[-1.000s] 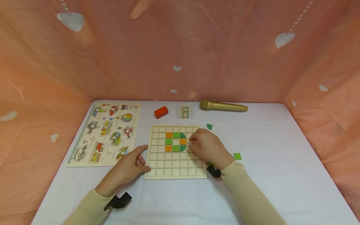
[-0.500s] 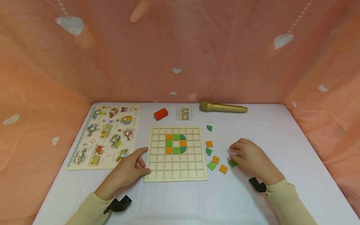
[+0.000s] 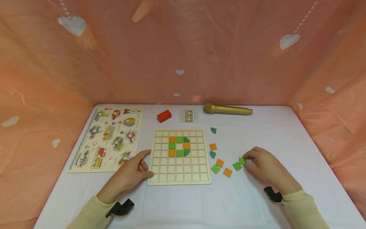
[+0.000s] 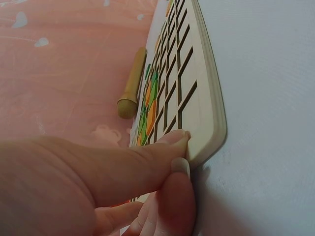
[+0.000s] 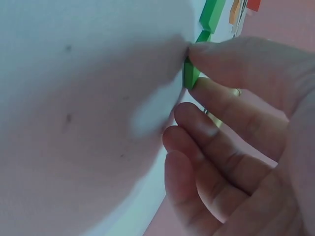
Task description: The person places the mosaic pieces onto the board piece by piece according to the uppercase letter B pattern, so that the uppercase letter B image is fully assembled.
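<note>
A pale wooden grid board (image 3: pixel 179 177) lies flat with orange, light green and dark green tiles (image 3: pixel 179 139) set in its upper middle cells. At its left edge my left hand (image 3: pixel 131 170) rests, forefinger and thumb spread apart; the left wrist view shows its digits touching the board's corner (image 4: pixel 209 125). To the right of the board, my right hand (image 3: pixel 264 167) pinches a light green square tile (image 3: pixel 242 161) between thumb and forefinger, close over the tabletop. Another green square tile (image 3: pixel 237 166) lies just beside it.
Loose orange square (image 3: pixel 227 172), green square (image 3: pixel 215 169) and dark green quarter-round (image 3: pixel 213 155) tiles lie right of the board. Behind are a red block (image 3: pixel 164 116), a pattern card (image 3: pixel 188 115) and a gold microphone (image 3: pixel 227 109). A picture puzzle board (image 3: pixel 110 140) lies left.
My right hand has left the grid board, moved right to the loose tiles and now pinches a green square tile. The left hand has stayed at the board's left edge.
</note>
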{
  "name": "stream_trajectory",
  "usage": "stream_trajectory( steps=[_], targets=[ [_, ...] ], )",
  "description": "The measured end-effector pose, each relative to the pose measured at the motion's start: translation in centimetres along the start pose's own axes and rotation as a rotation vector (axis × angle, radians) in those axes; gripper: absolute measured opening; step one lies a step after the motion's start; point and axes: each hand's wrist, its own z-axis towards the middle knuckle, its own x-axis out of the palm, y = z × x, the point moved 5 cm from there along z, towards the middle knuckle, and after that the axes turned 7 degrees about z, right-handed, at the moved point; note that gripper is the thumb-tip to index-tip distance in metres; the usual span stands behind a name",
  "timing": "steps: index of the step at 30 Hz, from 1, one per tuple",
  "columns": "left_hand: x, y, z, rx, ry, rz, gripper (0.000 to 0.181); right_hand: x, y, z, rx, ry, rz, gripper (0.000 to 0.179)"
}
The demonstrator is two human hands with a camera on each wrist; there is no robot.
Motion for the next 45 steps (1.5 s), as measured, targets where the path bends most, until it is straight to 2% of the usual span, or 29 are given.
stream_trajectory(
  steps=[10,17,26,30,33,40,45],
  targets=[
    [-0.1,-0.1,-0.1,-0.004,-0.002,-0.002,0.085,-0.3,0.6,0.4,-0.012,-0.020,0.005,0.017],
    [0.0,-0.1,-0.2,0.018,-0.011,-0.008,0.086,0.2,2.3,1.9,-0.023,-0.015,0.016,0.017],
    [0.0,0.0,-0.1,0.016,-0.013,-0.005,0.087,2.1,6.7,5.0,-0.088,0.029,0.048,0.019],
    [0.1,0.1,-0.1,0.014,-0.007,-0.009,0.088,3.1,8.7,6.2,-0.091,0.045,0.053,0.021],
    [0.0,0.1,-0.2,0.013,-0.006,-0.005,0.087,3.8,10.3,7.2,-0.122,0.054,0.052,0.024],
    [-0.1,0.3,-0.1,0.004,-0.011,0.013,0.085,5.9,14.4,9.1,-0.264,0.070,0.033,0.020],
    [-0.1,0.3,0.2,0.002,-0.013,0.011,0.085,7.6,16.8,9.4,-0.293,0.088,0.033,0.014]
  ],
)
